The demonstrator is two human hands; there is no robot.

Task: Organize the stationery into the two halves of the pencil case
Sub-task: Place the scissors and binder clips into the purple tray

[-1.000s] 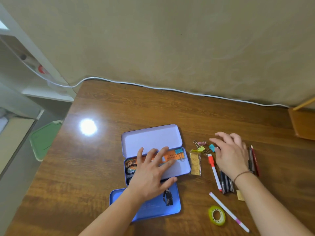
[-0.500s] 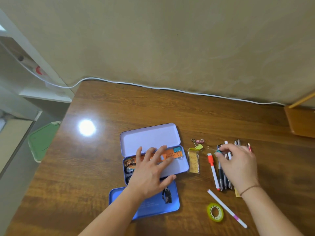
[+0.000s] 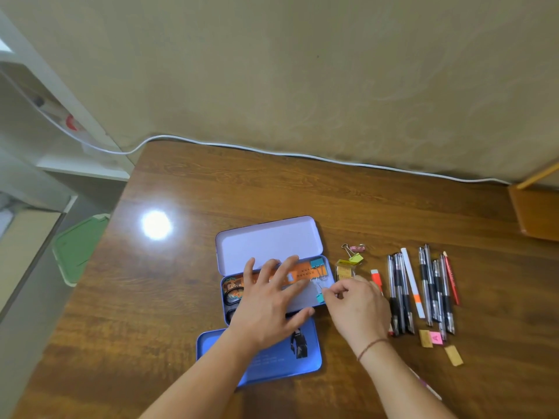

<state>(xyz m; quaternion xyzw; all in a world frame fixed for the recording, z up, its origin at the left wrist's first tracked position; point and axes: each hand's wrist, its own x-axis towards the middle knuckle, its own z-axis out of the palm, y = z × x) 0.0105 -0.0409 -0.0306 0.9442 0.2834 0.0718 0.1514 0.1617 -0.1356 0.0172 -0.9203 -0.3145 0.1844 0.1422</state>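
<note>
Fingers first: my right hand (image 3: 358,309) has thumb and forefinger pinched on a small teal binder clip (image 3: 320,297), held right at the near right corner of the pencil case's lower tray (image 3: 305,297). My left hand (image 3: 269,300) lies flat, fingers spread and straight, pressing down across the tray and the orange ruler (image 3: 302,272) inside it. To do this well, I'd say set the clip down just inside the rim beside the other teal clip (image 3: 316,263) and let go only once it sits flat, keeping the tray pinned. Further out, the lilac lid (image 3: 266,243) lies open behind, and the pens (image 3: 420,291) and yellow clip (image 3: 355,258) wait to the right, well apart from my fingers.
</note>
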